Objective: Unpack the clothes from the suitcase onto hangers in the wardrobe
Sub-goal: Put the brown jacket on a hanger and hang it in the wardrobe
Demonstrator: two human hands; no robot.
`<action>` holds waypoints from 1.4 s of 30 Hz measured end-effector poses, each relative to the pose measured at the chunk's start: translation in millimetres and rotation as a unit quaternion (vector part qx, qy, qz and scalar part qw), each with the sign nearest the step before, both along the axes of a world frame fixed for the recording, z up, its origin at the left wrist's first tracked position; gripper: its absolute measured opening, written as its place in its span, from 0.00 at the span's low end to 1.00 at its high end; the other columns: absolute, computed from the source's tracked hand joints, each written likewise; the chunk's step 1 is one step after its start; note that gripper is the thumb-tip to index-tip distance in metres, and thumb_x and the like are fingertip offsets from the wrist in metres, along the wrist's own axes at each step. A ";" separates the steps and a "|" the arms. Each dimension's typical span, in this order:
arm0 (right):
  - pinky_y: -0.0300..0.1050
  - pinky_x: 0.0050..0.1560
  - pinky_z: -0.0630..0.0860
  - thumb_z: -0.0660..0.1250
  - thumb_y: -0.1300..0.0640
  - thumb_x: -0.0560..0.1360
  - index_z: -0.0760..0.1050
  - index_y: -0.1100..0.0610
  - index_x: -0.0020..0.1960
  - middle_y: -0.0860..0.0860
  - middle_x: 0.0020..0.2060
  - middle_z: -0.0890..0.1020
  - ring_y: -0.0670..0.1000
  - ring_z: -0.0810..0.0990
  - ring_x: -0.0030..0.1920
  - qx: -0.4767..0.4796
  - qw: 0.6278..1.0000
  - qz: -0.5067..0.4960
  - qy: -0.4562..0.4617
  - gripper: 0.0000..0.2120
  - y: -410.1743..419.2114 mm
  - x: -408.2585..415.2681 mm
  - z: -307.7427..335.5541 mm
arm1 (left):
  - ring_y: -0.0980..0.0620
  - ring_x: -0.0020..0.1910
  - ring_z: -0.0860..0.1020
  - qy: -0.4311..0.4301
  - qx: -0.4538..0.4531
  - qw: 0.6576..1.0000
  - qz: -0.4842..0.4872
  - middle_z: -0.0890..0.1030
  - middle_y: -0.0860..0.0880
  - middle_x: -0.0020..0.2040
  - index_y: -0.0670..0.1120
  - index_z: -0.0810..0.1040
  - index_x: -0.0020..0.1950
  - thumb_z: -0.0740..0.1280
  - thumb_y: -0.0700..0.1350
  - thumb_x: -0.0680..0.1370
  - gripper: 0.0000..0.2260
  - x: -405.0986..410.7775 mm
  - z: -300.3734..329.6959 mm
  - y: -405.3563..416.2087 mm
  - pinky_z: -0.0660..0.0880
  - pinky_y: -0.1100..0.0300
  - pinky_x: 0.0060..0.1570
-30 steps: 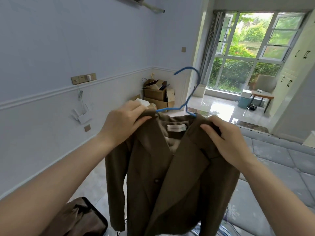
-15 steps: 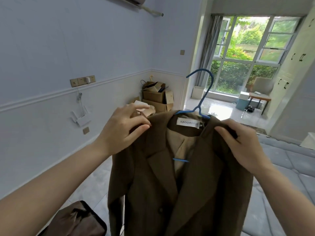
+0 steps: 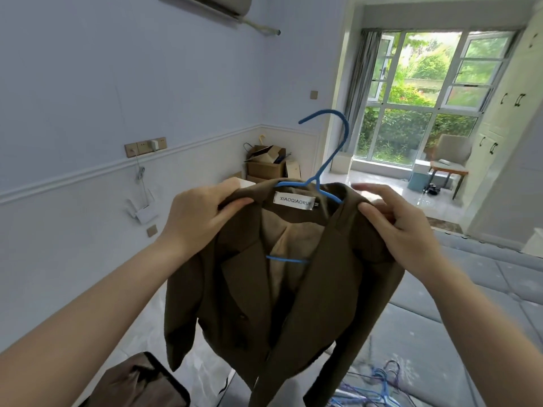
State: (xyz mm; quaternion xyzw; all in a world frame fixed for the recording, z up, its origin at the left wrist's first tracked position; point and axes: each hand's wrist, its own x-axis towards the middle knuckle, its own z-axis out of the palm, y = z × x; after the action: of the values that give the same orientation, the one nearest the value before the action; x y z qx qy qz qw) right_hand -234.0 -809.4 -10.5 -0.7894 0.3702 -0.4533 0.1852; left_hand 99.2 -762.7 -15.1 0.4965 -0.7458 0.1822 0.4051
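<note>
The brown jacket [image 3: 282,289] hung straight down on the blue hanger [image 3: 329,160] between the hands, left hand [image 3: 199,218] pinching one shoulder, right hand [image 3: 402,227] seemingly gripping the other.

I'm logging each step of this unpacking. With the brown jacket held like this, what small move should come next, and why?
Probably free one hand to take the blue hanger by its hook. The brown jacket already sits on it, collar squared, while the left hand and right hand both grip the shoulders.
</note>
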 end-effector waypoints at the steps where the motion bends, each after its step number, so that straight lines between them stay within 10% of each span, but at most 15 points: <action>1: 0.32 0.42 0.79 0.60 0.46 0.79 0.72 0.38 0.66 0.38 0.51 0.82 0.39 0.82 0.49 -0.012 1.000 0.007 0.009 0.16 1.3 2.8 0.5 | 0.57 0.33 0.73 0.011 0.001 1.000 0.009 0.72 0.61 0.35 0.57 0.74 0.50 0.59 0.58 0.81 0.07 4.6 0.8 2.2 0.70 0.60 0.31; 5: 0.35 0.52 0.73 0.54 0.40 0.79 0.69 0.43 0.71 0.42 0.58 0.79 0.43 0.77 0.54 -0.095 0.987 0.007 0.133 0.22 0.1 19.9 -6.3 | 0.54 0.34 0.75 0.045 0.002 0.997 0.065 0.77 0.55 0.35 0.52 0.75 0.44 0.57 0.61 0.80 0.15 24.2 3.5 18.2 0.73 0.56 0.33; 10: 0.31 0.37 0.66 0.54 0.41 0.79 0.72 0.47 0.52 0.37 0.39 0.76 0.39 0.77 0.40 -0.111 0.989 0.037 0.092 0.13 0.2 47.9 -16.9 | 0.56 0.31 0.74 0.011 -0.003 0.982 0.186 0.75 0.55 0.31 0.52 0.74 0.41 0.58 0.64 0.78 0.18 31.4 -4.3 63.0 0.69 0.59 0.30; 16: 0.44 0.38 0.74 0.58 0.40 0.75 0.77 0.51 0.50 0.44 0.38 0.80 0.44 0.79 0.40 0.047 0.986 0.160 0.013 0.17 13.3 64.7 -27.1 | 0.62 0.31 0.72 0.070 0.030 0.945 0.318 0.72 0.57 0.29 0.56 0.68 0.36 0.61 0.70 0.72 0.19 26.5 -21.2 119.6 0.64 0.62 0.30; 22: 0.62 0.48 0.80 0.67 0.37 0.68 0.82 0.50 0.46 0.55 0.40 0.85 0.56 0.84 0.43 0.260 0.914 0.309 -0.026 0.18 27.1 57.0 -49.1 | 0.59 0.29 0.71 0.079 0.057 0.899 0.427 0.70 0.56 0.27 0.55 0.65 0.34 0.59 0.73 0.72 0.22 -10.1 -49.1 188.1 0.61 0.62 0.29; 28: 0.52 0.44 0.72 0.72 0.35 0.61 0.79 0.59 0.43 0.67 0.41 0.79 0.56 0.81 0.38 0.356 0.847 0.394 -0.001 0.27 63.3 80.3 -71.6 | 0.61 0.31 0.72 0.096 0.092 0.836 0.532 0.70 0.53 0.27 0.50 0.66 0.34 0.59 0.72 0.71 0.25 -47.5 -66.4 282.0 0.63 0.62 0.31; 42: 0.46 0.40 0.76 0.72 0.45 0.71 0.81 0.54 0.41 0.56 0.38 0.85 0.53 0.84 0.39 0.323 0.711 0.608 0.143 0.11 230.5 151.8 -40.2 | 0.55 0.32 0.73 0.130 0.041 0.680 0.721 0.73 0.53 0.29 0.50 0.69 0.36 0.59 0.72 0.70 0.25 -97.2 -59.5 518.2 0.65 0.59 0.30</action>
State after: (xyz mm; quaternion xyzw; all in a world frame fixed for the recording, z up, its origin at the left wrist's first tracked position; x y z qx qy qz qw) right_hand -82.2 -578.9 -50.7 -0.7911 -0.0442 0.0226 0.6097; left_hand 1.9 -244.5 -74.6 0.9151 -0.1039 0.3209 0.2211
